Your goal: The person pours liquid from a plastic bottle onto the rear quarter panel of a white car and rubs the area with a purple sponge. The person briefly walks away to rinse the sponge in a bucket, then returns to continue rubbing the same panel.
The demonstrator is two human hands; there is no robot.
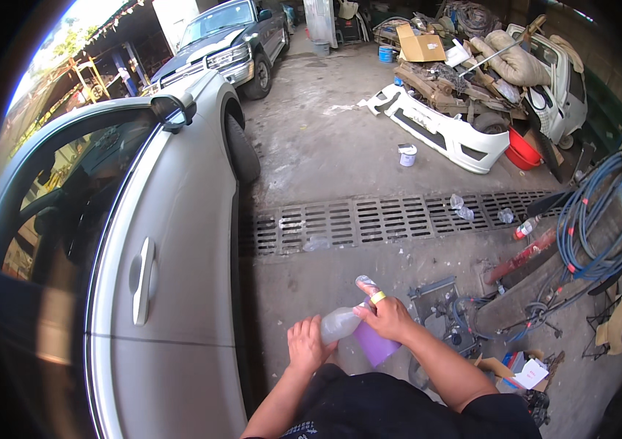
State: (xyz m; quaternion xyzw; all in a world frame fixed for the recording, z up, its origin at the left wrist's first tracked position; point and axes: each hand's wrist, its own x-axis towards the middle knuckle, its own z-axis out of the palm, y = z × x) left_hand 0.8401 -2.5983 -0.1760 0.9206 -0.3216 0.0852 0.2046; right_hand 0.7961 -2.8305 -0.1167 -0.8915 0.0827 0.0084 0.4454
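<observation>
In front of my body, my left hand [309, 342] is wrapped round the body of a cloudy, translucent plastic bottle [339, 325], which lies tilted with its neck toward my right hand. My right hand [390, 319] is closed at the neck end, thumb against the bottle. A purple sheet [378, 347] hangs below that hand, apparently held in it; its grip on the sheet is partly hidden. The right index finger points away, its tip wrapped in something pale, with a yellow band lower down. Left of both hands stands the grey car's door [186, 293].
A slotted drain grate [391, 222] crosses the floor ahead. Beyond it lie a white bumper [442, 134], a small white tub [407, 158] and a scrap heap. Coiled blue hoses [596, 219] stand at right, near an open carton [523, 374]. A dark off-road vehicle [215, 44] is parked farther back.
</observation>
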